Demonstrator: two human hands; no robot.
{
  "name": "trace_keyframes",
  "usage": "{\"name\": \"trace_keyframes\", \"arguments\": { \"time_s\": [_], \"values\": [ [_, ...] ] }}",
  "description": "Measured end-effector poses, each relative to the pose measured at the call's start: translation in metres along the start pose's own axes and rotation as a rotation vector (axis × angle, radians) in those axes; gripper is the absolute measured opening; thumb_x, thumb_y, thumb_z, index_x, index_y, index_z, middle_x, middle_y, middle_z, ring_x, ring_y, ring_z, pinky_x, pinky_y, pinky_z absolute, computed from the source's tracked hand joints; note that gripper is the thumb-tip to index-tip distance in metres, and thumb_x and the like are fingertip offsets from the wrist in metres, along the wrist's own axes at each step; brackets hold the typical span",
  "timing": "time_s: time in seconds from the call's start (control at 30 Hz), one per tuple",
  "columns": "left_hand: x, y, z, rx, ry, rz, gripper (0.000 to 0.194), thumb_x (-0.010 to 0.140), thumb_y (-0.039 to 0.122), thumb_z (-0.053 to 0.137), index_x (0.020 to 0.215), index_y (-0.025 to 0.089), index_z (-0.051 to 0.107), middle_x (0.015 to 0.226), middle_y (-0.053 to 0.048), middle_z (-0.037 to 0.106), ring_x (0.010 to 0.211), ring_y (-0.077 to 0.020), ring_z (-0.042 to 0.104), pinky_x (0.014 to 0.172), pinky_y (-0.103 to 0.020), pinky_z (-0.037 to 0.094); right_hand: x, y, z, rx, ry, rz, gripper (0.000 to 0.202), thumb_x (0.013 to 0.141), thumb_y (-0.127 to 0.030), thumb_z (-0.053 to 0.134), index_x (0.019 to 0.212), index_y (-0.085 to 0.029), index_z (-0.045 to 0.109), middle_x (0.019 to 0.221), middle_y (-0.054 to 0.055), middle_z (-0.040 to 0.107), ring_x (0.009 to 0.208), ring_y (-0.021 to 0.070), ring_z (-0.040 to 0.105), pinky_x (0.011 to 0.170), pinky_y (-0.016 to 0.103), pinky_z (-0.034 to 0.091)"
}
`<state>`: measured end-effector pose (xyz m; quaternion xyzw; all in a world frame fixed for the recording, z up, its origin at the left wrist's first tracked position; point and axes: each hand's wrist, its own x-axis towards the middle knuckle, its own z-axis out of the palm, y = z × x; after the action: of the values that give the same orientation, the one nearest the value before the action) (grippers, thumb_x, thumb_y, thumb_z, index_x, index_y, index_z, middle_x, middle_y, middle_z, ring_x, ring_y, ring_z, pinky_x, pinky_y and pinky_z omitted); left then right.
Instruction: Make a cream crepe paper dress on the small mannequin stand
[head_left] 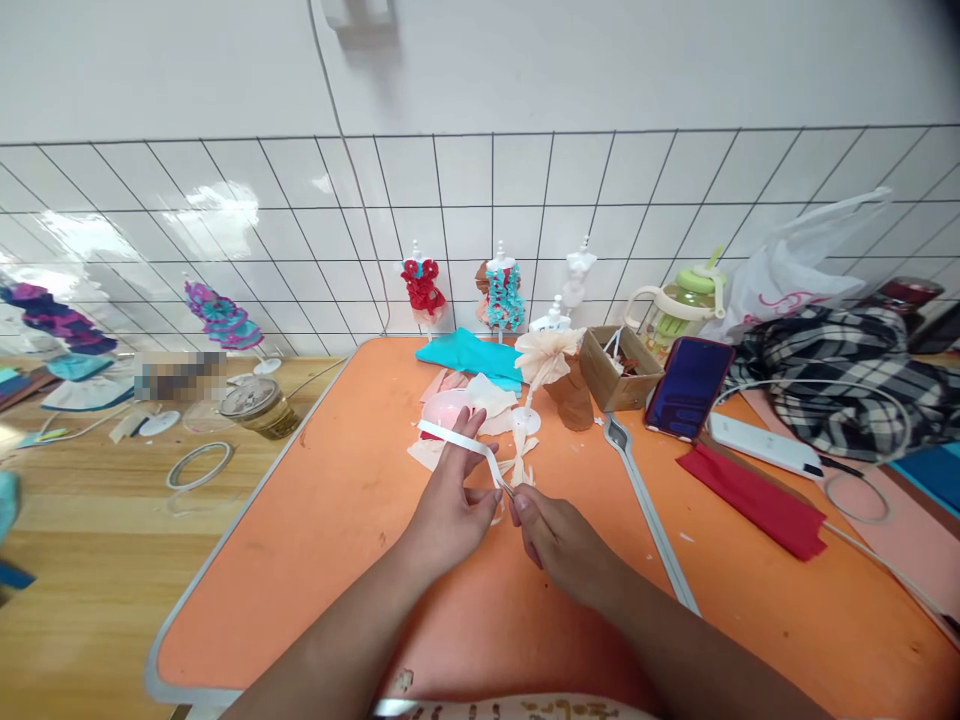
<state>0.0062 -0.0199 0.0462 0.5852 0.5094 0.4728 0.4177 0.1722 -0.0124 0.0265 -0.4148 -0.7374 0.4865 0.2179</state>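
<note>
A narrow white strip (454, 438) runs across the fingers of my left hand (450, 510) and bends down to its thumb and index finger, which pinch it. My right hand (559, 540) grips a thin metal tool (508, 490), apparently tweezers, with its tip at the strip's lower end; most of it is hidden in the fingers. Just beyond my hands, a cream fabric piece gathered like a bow (519, 455) lies on the orange table (322, 560). Behind it stands a small form with a cream ruffled fabric flower (547, 357).
Fabric scraps (487, 395) and turquoise cloth (469, 355) lie beyond my hands. Small dressed mannequins (424, 290) line the wall. At right are a cardboard box (621, 370), phone (688, 388), red cloth (754, 500) and white power bank (765, 445). A lidded cup (259, 408) stands left.
</note>
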Motion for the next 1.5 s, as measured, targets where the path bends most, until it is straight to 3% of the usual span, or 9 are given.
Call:
{"name": "trace_keyframes", "arguments": {
  "time_s": [0.2, 0.67, 0.87, 1.03, 1.17, 1.23, 1.37, 1.5],
  "values": [
    [-0.002, -0.002, 0.002, 0.014, -0.046, 0.008, 0.084, 0.077, 0.008, 0.055, 0.143, 0.042, 0.015, 0.156, -0.001, 0.004, 0.127, -0.0306, 0.042, 0.063, -0.026, 0.06, 0.003, 0.005, 0.003, -0.024, 0.033, 0.023, 0.039, 0.097, -0.045, 0.018, 0.074, -0.022, 0.039, 0.057, -0.004, 0.041, 0.051, 0.0115, 0.037, 0.049, 0.022, 0.025],
    [-0.008, -0.004, 0.013, -0.102, -0.011, 0.056, 0.084, 0.079, 0.01, 0.058, 0.144, 0.039, 0.014, 0.154, -0.007, 0.013, 0.127, -0.0312, 0.043, 0.068, -0.029, 0.06, 0.008, 0.012, 0.027, 0.138, 0.275, -0.052, 0.026, 0.095, -0.042, 0.03, 0.081, -0.022, 0.039, 0.063, -0.005, 0.042, 0.056, 0.0121, 0.038, 0.053, 0.024, 0.028],
    [-0.009, -0.003, 0.014, -0.123, 0.0, 0.048, 0.086, 0.079, 0.012, 0.06, 0.144, 0.039, 0.011, 0.153, -0.01, 0.016, 0.129, -0.0318, 0.041, 0.067, -0.027, 0.06, 0.008, 0.013, 0.027, 0.136, 0.295, -0.065, 0.026, 0.094, -0.041, 0.032, 0.076, -0.022, 0.036, 0.061, -0.006, 0.04, 0.055, 0.0117, 0.036, 0.052, 0.023, 0.026],
    [-0.009, -0.001, 0.014, -0.146, -0.005, 0.017, 0.089, 0.078, 0.013, 0.06, 0.145, 0.036, 0.006, 0.146, -0.015, 0.033, 0.126, -0.0297, 0.044, 0.068, -0.027, 0.059, 0.008, 0.012, 0.028, 0.128, 0.309, -0.064, 0.026, 0.094, -0.039, 0.03, 0.078, -0.022, 0.038, 0.062, -0.005, 0.043, 0.055, 0.012, 0.038, 0.051, 0.023, 0.026],
    [-0.009, 0.0, 0.013, -0.181, -0.003, 0.0, 0.091, 0.076, 0.015, 0.064, 0.145, 0.035, 0.01, 0.138, -0.017, 0.044, 0.112, -0.0261, 0.057, 0.067, -0.028, 0.058, 0.008, 0.013, 0.026, 0.092, 0.303, -0.064, 0.027, 0.094, -0.04, 0.029, 0.076, -0.022, 0.038, 0.06, -0.005, 0.041, 0.053, 0.012, 0.038, 0.05, 0.023, 0.025],
    [-0.008, 0.001, 0.011, -0.201, -0.012, -0.009, 0.092, 0.074, 0.015, 0.066, 0.145, 0.036, 0.012, 0.136, -0.016, 0.047, 0.106, -0.0238, 0.06, 0.07, -0.03, 0.058, 0.008, 0.013, 0.024, 0.077, 0.292, -0.062, 0.028, 0.094, -0.041, 0.03, 0.076, -0.022, 0.039, 0.059, -0.005, 0.04, 0.053, 0.0119, 0.037, 0.05, 0.023, 0.025],
    [-0.004, 0.003, 0.005, -0.23, -0.021, -0.012, 0.084, 0.079, 0.018, 0.064, 0.145, 0.033, 0.015, 0.129, -0.01, 0.053, 0.113, -0.0217, 0.056, 0.086, -0.034, 0.053, 0.009, 0.012, 0.019, 0.077, 0.279, -0.074, 0.029, 0.095, -0.041, 0.029, 0.078, -0.021, 0.042, 0.058, -0.006, 0.04, 0.052, 0.0119, 0.038, 0.05, 0.023, 0.025],
    [0.004, 0.002, -0.002, -0.242, 0.075, -0.034, 0.071, 0.083, 0.026, 0.061, 0.143, 0.027, 0.024, 0.114, -0.008, 0.063, 0.099, -0.0185, 0.064, 0.089, -0.035, 0.052, 0.008, 0.01, 0.02, 0.099, 0.221, -0.1, 0.029, 0.095, -0.04, 0.028, 0.078, -0.021, 0.042, 0.057, -0.006, 0.038, 0.051, 0.0114, 0.036, 0.049, 0.023, 0.026]
  ]
}}
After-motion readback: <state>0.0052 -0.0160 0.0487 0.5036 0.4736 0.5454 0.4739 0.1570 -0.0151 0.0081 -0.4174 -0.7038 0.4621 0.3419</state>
